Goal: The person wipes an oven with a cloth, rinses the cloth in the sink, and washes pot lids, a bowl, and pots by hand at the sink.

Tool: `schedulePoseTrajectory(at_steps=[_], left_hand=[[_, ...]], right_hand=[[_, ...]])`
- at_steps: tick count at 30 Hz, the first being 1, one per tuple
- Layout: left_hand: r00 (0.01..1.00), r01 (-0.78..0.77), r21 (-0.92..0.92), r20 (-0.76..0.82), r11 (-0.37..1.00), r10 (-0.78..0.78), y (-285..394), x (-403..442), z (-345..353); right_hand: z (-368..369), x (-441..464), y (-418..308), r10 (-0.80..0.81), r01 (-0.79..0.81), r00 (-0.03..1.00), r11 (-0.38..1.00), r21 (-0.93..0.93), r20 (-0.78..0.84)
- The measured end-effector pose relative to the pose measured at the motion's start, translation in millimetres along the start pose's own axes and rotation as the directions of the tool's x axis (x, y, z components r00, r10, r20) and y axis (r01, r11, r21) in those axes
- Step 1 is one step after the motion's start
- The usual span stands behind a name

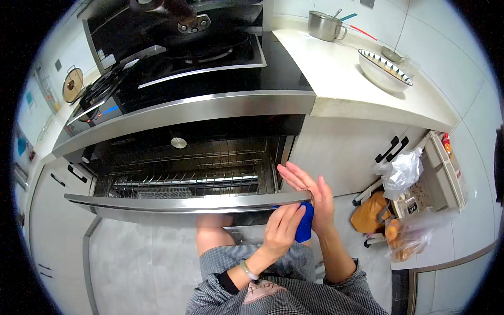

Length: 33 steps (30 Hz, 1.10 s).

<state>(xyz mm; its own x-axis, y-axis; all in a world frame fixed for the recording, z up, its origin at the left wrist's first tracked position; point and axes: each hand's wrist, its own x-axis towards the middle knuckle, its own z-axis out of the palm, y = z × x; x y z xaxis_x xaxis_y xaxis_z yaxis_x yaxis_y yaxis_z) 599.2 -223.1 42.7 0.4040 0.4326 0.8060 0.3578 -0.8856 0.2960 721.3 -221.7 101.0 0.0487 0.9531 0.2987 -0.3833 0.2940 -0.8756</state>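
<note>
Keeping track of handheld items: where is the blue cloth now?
In the head view, the blue cloth is right of centre, at the right end of the drawer front, between the left hand and the right hand.

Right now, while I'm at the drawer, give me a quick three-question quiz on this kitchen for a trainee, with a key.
1. Which hand holds the blue cloth?
2. True or false: the drawer is fully shut.
3. Fill in the blank: the metal pot and the bowl both stand on the ____.

Key:
1. The left hand.
2. False; it stands open, with a wire rack showing inside.
3. Counter.
</note>
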Motion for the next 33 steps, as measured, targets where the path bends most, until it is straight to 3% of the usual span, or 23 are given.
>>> schedulePoseTrajectory(at_steps=[1, 3, 5, 7, 9, 12, 14, 17, 21, 23, 25, 28, 30, 33], left_hand=[[1.000, -0.006, 0.000, 0.002, 1.000, 0.006, -1.9, 0.1, -6.2], [0.998, 0.052, -0.289, -0.005, 0.956, -0.056, -7.3, 1.2, -24.0], [0.981, -0.076, -0.337, -0.193, 0.938, 0.011, -12.6, -6.1, -27.6], [0.964, -0.191, -0.224, -0.225, 0.956, 0.140, -8.8, 10.5, -30.4], [0.982, -0.171, 0.073, 0.097, 0.982, 0.164, 2.0, 37.9, -31.6], [0.988, -0.142, 0.110, 0.069, 0.984, 0.135, -7.1, 34.0, -33.3], [0.987, -0.155, 0.094, 0.045, 0.983, 0.152, -24.1, 25.6, -50.8], [0.995, -0.101, 0.169, 0.008, 0.980, 0.101, -36.4, 12.4, -74.2], [0.996, -0.054, 0.151, -0.062, 0.987, 0.063, -19.0, 23.2, -40.7], [0.996, -0.084, 0.026, 0.017, 0.996, 0.083, -0.8, 38.2, -21.8], [0.989, -0.145, 0.068, 0.005, 0.987, 0.145, 4.5, 48.1, -11.4], [0.989, -0.150, 0.050, 0.020, 0.987, 0.149, -19.7, 37.5, -33.8], [0.994, -0.106, 0.073, 0.006, 0.992, 0.106, -40.5, 25.4, -61.6], [0.997, -0.047, 0.157, -0.056, 0.986, 0.056, -65.5, 6.0, -95.5]], right_hand=[[-0.4, 1.5, 0.1, -0.006, 0.006, 1.000, 1.000, 0.001, -0.002], [-1.4, 2.6, 0.0, 0.019, -0.020, 1.000, 0.998, 0.054, 0.018], [0.9, 0.2, -1.1, 0.008, -0.009, 1.000, 0.998, 0.069, 0.011], [2.6, -1.2, -3.6, -0.012, 0.012, 1.000, 1.000, -0.007, 0.014], [6.1, -1.9, -0.6, 0.000, 0.008, 0.999, 0.987, 0.160, -0.048], [7.9, -0.5, -1.9, 0.005, 0.015, 0.996, 0.978, 0.209, -0.094], [6.8, -4.0, -4.9, -0.003, 0.003, 0.997, 1.000, -0.001, -0.079], [10.3, -2.8, -6.8, -0.006, 0.005, 0.995, 1.000, -0.008, -0.095], [1.3, -1.3, 0.7, -0.039, 0.037, 0.998, 0.999, -0.028, -0.050], [7.1, -3.2, 2.9, 0.051, -0.025, 0.996, 0.948, 0.317, -0.077], [1.8, -5.5, -2.3, 0.057, -0.045, 0.998, 0.864, 0.501, -0.009], [9.2, -5.6, -4.5, 0.059, -0.025, 0.994, 0.936, 0.352, -0.088], [4.4, -2.3, -4.2, -0.025, 0.029, 0.999, 0.995, 0.100, -0.048], [4.4, -4.1, -5.2, 0.015, -0.007, 0.998, 0.992, 0.123, -0.064]])
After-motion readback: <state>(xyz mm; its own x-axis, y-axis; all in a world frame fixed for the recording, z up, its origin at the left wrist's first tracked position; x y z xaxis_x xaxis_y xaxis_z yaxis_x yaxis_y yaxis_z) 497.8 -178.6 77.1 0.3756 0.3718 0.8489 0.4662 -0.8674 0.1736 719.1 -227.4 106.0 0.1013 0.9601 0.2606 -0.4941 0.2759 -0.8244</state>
